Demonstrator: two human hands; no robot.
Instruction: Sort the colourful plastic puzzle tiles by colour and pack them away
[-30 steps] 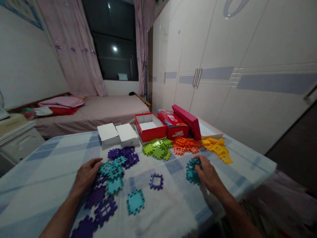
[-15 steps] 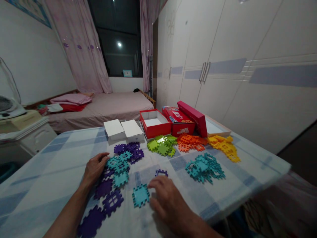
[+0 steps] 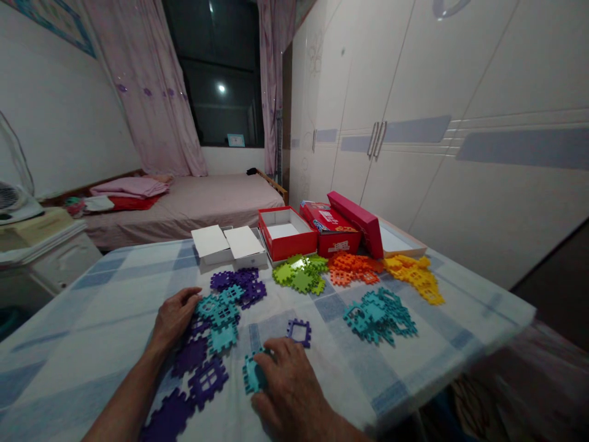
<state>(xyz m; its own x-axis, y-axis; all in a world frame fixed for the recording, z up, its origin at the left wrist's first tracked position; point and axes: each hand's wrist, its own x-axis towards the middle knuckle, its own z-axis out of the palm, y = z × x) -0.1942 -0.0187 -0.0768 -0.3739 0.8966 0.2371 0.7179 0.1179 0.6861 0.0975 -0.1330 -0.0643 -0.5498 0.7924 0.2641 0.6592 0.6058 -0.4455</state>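
Note:
My right hand (image 3: 292, 383) is over a teal interlocking plastic tile (image 3: 252, 373), thumb and fingers curved around its right side and hiding part of it. Just beyond those fingers lies a purple open-frame tile (image 3: 299, 332), untouched. My left hand (image 3: 175, 316) rests on the table with loosely bent fingers and nothing visible in them. Its fingertips are at the edge of a cluster of teal tiles (image 3: 221, 310) lying over purple ones. Nearer to me, a purple window tile (image 3: 208, 380) and a solid purple tile (image 3: 170, 416) lie along my left forearm.
Behind are piles of purple (image 3: 239, 283), green (image 3: 301, 274), orange (image 3: 353, 269) and yellow tiles (image 3: 416, 277). A teal pile (image 3: 381, 314) lies to the right. White boxes (image 3: 246, 244), an open red box (image 3: 288, 239) and a closed red box (image 3: 334, 236) stand at the back.
My right hand has moved left onto the teal tile, covering its right side. The purple frame tile beyond it is now uncovered. My left hand stays in place.

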